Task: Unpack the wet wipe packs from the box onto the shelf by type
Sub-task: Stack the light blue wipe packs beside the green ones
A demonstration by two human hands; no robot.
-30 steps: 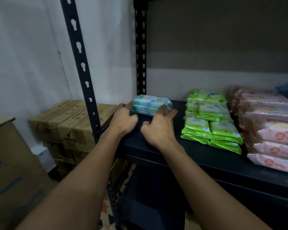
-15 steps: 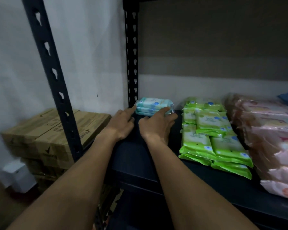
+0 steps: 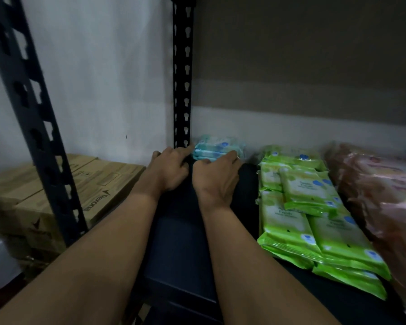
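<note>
Resting on the dark shelf (image 3: pixel 181 242), both hands touch the blue wipe packs (image 3: pixel 217 147) just ahead: left hand (image 3: pixel 168 168) index extended, others curled, right hand (image 3: pixel 217 178) fingertips against stack's front, gripping nothing. Green wipe packs (image 3: pixel 314 214) right of right hand.

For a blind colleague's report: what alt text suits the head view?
Both hands, left hand and right hand, push a stack of teal wipe packs into the dark shelf's back left corner; green packs and pink packs lie rightward.
</note>
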